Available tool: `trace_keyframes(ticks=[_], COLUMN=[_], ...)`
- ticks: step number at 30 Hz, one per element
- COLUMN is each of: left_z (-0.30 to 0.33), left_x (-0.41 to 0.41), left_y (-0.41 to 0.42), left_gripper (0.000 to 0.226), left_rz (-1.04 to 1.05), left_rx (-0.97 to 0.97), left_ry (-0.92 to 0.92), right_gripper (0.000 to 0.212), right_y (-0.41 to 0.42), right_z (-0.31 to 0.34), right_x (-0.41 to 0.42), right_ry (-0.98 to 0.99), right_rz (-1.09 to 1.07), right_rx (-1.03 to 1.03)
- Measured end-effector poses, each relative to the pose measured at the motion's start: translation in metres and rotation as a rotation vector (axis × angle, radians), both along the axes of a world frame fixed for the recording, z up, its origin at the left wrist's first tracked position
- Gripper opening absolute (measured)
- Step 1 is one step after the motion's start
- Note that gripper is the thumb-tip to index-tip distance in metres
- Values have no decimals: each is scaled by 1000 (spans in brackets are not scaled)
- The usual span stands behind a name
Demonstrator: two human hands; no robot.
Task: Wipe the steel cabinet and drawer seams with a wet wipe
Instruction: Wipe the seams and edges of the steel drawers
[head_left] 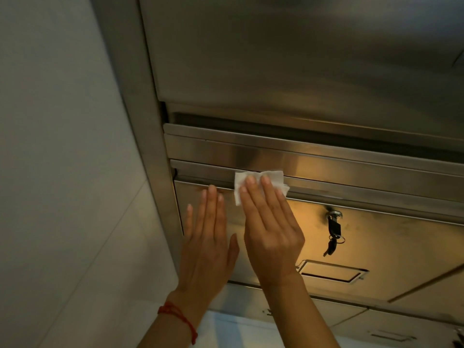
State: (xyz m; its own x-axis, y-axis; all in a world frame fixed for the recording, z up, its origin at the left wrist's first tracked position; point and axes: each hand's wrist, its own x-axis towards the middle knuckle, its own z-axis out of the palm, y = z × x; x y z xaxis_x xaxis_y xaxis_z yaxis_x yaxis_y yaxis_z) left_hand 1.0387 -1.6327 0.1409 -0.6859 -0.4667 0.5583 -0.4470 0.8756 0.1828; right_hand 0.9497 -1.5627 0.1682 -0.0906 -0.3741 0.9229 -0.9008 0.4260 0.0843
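Right hand [272, 229], fingers straight, presses the wet wipe [258, 183] onto the seam [351, 189] above the drawer front [376, 247]. Left hand [208, 244] rests flat, grasping nothing. Risk: unpinched wipe may slip free; knuckles may knock the hanging keys [334, 232].

single head-worn wide-angle view, close to the steel cabinet [276, 71], facing its front and tilted along it, both hands low in frame
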Motion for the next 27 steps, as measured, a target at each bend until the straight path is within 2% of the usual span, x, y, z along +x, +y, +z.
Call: trace_keyframes(ticks=[8,16,27], left_z=[2,5,-3], left_x=[2,-2,-1], left_y=[-1,4,0], left_gripper=[59,69,67], left_rz=[-3,-26,-6], left_rx=[-29,8,-49], left_ry=[-12,23,-5], right_gripper=[24,23,25], right_y=[11,-10,8], right_z=[-3,3,-1], right_x=[-5,6,-4], right_ry=[-18,17,-7], right_rz=[-34,41,-3], right_rx=[9,23,13])
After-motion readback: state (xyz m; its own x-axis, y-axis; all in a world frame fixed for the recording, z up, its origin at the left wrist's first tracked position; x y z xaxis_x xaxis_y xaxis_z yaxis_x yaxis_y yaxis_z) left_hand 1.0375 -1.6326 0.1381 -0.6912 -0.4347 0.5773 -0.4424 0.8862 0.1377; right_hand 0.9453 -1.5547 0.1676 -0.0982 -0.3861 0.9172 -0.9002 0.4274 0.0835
